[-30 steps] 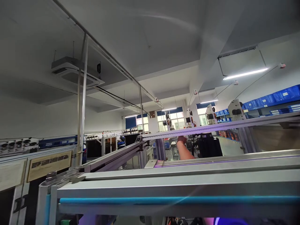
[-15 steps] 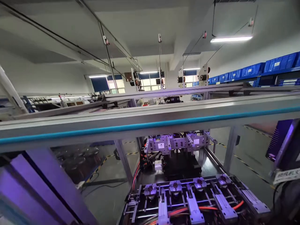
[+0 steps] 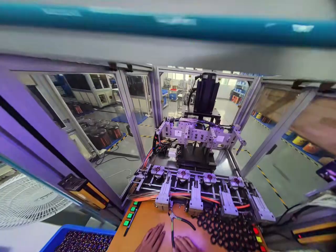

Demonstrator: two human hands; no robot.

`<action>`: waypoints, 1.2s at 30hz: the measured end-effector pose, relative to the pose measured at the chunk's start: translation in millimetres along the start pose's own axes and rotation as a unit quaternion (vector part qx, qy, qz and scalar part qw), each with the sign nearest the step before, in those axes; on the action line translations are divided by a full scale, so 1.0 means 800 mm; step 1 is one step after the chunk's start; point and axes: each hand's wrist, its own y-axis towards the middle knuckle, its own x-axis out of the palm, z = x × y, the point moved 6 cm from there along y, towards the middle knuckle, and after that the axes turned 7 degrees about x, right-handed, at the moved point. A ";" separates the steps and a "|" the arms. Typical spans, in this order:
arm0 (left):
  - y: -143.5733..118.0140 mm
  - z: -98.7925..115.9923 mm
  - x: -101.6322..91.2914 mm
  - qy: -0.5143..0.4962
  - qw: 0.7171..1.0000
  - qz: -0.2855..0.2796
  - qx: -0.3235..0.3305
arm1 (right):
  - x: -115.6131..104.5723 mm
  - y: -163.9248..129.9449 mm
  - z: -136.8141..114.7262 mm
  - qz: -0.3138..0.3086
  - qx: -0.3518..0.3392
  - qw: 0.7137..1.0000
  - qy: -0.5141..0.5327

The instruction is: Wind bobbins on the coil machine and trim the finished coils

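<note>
My left hand (image 3: 151,238) lies on the orange work surface (image 3: 139,224) with its fingers stretched out, holding nothing. To its right, my right hand (image 3: 185,244) rests with its fingers laid out at the bottom edge of the view. Between the hands lies a pair of pliers (image 3: 172,216) with dark handles; one handle runs down beside my right fingertips, and whether they touch is unclear. Many small dark ring-shaped parts (image 3: 228,231) lie to the right. Beyond the hands stands a fixture row with several round metal holders (image 3: 183,174).
Green buttons (image 3: 127,223) line the left side; red buttons (image 3: 256,230) sit at the right. A blue bin (image 3: 61,232) full of small parts and a white fan (image 3: 28,199) stand left. A frame bar with a blue tube (image 3: 168,26) crosses overhead.
My view has tilted down from the ceiling and upper frame. Both hands, the pliers, the dark parts and the work surface have come into sight.
</note>
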 end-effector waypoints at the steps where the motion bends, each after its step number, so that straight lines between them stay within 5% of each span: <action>1: -0.003 0.001 0.001 0.003 1.000 0.009 0.005 | 0.015 -0.006 -0.004 -0.008 0.012 1.000 0.010; 5: -0.011 0.014 0.004 -0.003 0.999 0.039 0.028 | 0.039 -0.031 -0.013 -0.018 0.066 0.996 0.056; 8: -0.019 0.005 -0.015 -0.023 0.998 0.061 0.023 | 0.040 -0.042 -0.022 -0.079 0.114 0.984 0.113; 11: -0.003 -0.061 -0.065 -0.030 0.996 0.085 -0.028 | 0.037 -0.041 -0.024 -0.086 0.164 0.975 0.126; 15: 0.075 -0.195 -0.132 -0.016 0.987 0.096 -0.125 | 0.048 -0.037 -0.021 -0.098 0.155 0.975 0.128; 19: 0.152 -0.268 -0.140 -0.016 0.988 0.034 -0.148 | 0.054 -0.042 -0.016 -0.090 0.158 0.976 0.118; 25: 0.185 -0.280 -0.108 -0.021 0.987 -0.112 -0.113 | 0.052 -0.046 -0.016 -0.061 0.173 0.977 0.105; 36: 0.212 -0.288 -0.120 -0.066 0.948 -0.279 -0.137 | 0.066 -0.036 -0.003 -0.080 0.147 0.982 0.083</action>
